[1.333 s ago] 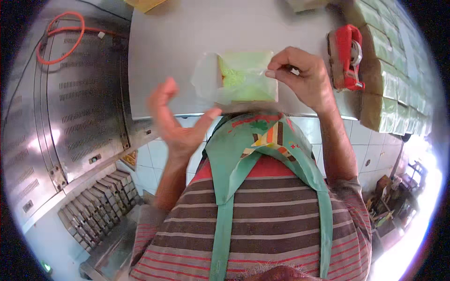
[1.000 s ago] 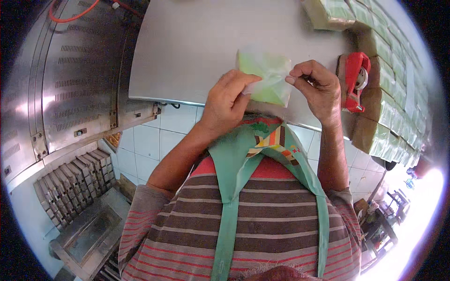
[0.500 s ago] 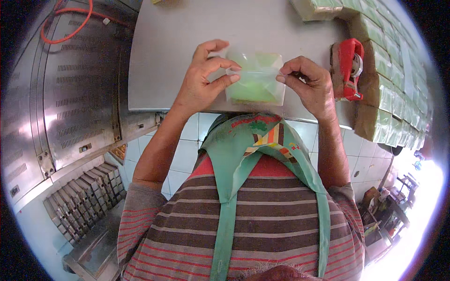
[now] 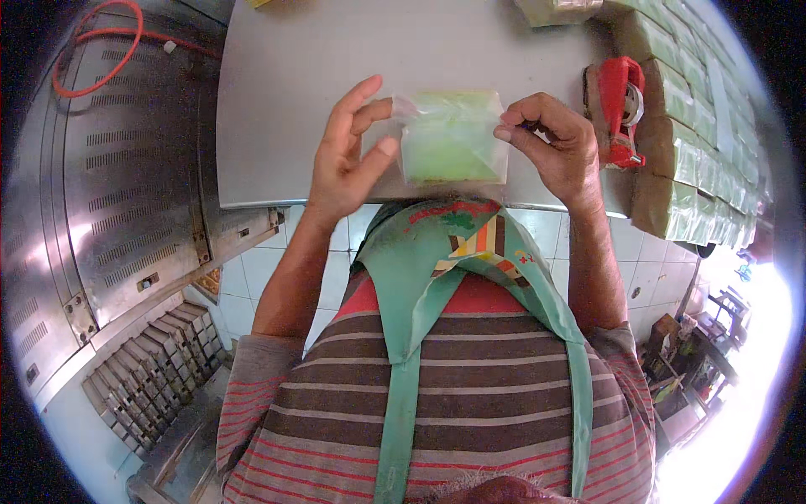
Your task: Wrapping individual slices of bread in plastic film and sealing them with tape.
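A pale green block in clear plastic wrap (image 4: 452,149) lies on the steel table near its front edge, with the film folded across its top. My right hand (image 4: 558,143) pinches the film at the block's right edge between thumb and fingers. At the left edge, my left hand (image 4: 348,155) is open, its thumb and fingers apart. One of its fingertips is close to the film; whether it touches is unclear. To the right of my right hand stands a red tape dispenser (image 4: 617,109) with a roll of clear tape.
Rows of similar wrapped green blocks (image 4: 693,143) are stacked along the table's right side. Another wrapped block (image 4: 558,10) lies at the far edge. A slotted steel cabinet (image 4: 143,185) with an orange-red hose (image 4: 138,46) stands left. Several metal tins (image 4: 155,378) sit lower left.
My left hand has let go of the film and moved slightly left, its fingers spreading. The raised film now lies flatter over the block. My right hand keeps its pinch.
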### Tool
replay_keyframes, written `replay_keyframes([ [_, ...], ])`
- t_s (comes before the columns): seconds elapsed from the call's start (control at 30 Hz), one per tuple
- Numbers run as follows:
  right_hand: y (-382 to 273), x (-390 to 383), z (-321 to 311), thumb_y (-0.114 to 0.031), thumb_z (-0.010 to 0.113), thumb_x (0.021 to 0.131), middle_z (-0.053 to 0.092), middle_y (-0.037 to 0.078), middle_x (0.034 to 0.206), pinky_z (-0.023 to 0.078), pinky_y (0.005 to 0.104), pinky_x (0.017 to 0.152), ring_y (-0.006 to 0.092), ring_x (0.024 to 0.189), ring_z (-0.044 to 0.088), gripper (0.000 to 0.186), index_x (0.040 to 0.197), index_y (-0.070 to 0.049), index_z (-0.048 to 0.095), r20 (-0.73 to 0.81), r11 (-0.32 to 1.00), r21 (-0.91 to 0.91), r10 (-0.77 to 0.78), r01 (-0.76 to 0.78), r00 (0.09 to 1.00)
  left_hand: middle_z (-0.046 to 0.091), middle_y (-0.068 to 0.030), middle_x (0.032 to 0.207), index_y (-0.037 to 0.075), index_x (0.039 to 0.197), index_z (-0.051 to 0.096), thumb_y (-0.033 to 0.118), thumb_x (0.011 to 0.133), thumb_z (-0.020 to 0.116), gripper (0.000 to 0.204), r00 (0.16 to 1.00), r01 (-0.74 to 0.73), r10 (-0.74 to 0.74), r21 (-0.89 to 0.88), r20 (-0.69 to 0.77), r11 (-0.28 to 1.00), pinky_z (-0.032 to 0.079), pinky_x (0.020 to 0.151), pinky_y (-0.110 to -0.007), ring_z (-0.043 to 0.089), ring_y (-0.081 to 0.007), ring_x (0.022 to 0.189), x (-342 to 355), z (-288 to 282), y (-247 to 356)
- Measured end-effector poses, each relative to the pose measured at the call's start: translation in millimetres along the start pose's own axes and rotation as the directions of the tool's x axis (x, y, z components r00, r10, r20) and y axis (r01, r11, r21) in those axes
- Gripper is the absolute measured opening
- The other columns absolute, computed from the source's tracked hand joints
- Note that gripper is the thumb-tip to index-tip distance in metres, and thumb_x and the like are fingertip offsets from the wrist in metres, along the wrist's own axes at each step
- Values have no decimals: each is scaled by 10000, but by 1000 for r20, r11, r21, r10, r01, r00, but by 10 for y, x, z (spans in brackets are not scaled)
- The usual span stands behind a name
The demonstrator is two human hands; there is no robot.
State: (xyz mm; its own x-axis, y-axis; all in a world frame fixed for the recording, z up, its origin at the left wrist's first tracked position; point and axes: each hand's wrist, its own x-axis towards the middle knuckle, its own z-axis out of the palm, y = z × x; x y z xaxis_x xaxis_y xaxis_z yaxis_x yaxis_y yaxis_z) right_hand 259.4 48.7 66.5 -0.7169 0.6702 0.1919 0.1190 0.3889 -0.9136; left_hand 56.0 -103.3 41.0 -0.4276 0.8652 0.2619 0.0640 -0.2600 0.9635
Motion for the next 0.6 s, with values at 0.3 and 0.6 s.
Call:
replay_keyframes([
  [0.3,-14,-5,-34,-2,720,763,647,44,802,496,239,651,98,722,601,107,825,-10,634,29,1000,0,4,-4,1000,630,-89,942,55,889,618,-3,781,672,134,912,-200,57,318,407,927,467,849,-329,602,-223,952,543,-266,-111],
  [0.6,-4,-32,-18,8,719,766,641,35,806,489,230,675,86,735,589,116,838,-11,631,17,1000,20,-9,8,1000,642,-89,965,60,968,632,-45,762,653,232,930,-294,189,325,316,899,473,872,-336,617,-226,934,375,-114,-76],
])
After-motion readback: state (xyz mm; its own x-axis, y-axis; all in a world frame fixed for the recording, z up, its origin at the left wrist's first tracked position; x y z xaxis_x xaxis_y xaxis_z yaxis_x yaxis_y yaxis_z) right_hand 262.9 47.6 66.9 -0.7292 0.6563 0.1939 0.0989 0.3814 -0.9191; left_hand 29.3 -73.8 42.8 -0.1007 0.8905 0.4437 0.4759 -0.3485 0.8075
